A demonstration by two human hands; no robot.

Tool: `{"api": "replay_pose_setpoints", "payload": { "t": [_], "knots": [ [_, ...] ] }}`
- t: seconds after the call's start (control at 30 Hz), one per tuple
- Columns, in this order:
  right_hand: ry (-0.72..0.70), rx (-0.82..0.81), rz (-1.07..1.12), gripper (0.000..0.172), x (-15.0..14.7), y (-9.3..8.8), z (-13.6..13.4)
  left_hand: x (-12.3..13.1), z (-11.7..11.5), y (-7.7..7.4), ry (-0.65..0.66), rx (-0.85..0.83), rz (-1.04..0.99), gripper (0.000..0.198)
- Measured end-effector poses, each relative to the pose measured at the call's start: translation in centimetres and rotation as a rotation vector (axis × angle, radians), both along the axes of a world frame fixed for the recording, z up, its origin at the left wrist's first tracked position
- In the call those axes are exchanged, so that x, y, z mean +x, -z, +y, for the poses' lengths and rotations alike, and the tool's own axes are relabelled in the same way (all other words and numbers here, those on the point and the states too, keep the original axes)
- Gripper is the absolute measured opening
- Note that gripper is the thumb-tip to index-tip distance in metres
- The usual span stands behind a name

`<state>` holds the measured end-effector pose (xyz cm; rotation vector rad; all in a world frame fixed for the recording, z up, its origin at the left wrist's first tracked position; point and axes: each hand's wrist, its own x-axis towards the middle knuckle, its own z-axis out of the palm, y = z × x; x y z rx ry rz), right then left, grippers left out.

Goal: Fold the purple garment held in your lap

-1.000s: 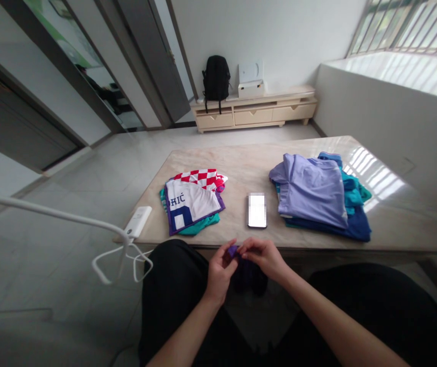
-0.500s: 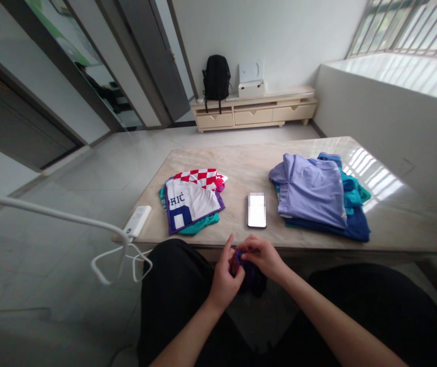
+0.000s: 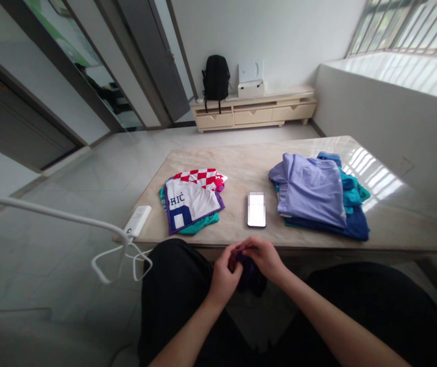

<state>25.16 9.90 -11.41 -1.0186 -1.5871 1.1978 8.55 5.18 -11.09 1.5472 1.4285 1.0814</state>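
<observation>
Just below the table's near edge, between my knees, a dark purple cloth hangs bunched up. My left hand is closed on its upper left part, thumb and fingers curled together. From the other side, my right hand pinches the top of the same cloth, its fingertips meeting those of the left. Much of the cloth sits in shadow, and its kind does not show. Beyond the hands, a phone with a bright screen lies on the marble table.
Left on the table lies a stack of jerseys, white and checkered on top. A pile of folded clothes, lavender uppermost, lies right. A white power bank with a cable is at the left corner. A backpack stands on a low cabinet.
My left fingers, the index raised before, have curled down toward my right fingertips. The cloth stays between both hands, with a little less of its lighter purple part showing.
</observation>
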Motion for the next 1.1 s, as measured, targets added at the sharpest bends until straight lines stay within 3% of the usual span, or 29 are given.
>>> {"api": "replay_pose_setpoints", "payload": {
  "t": [0.27,0.5,0.67,0.8,0.93,1.1],
  "knots": [
    [0.047,-0.025,0.048,0.01,0.3,-1.4,-0.2,-0.2,0.6,0.2,0.061,0.014,0.131,0.039],
    [0.154,-0.045,0.192,0.008,2.5,-2.7,1.1,-0.1,0.8,0.5,0.132,-0.001,0.215,0.029],
    [0.272,-0.05,0.26,0.014,4.6,-3.0,2.3,-0.2,0.6,0.0,0.081,0.055,0.251,0.015],
    [0.327,-0.042,0.282,0.016,5.4,-3.3,2.6,-0.4,0.4,-0.1,0.013,0.121,0.267,0.016],
    [0.3,-0.047,0.279,0.015,4.9,-3.7,2.1,-0.6,0.2,-0.1,-0.042,0.172,0.293,0.015],
    [0.239,-0.05,0.264,0.009,4.1,-4.2,1.5,-0.6,0.2,-0.1,-0.011,0.131,0.311,0.019]
  ]
}}
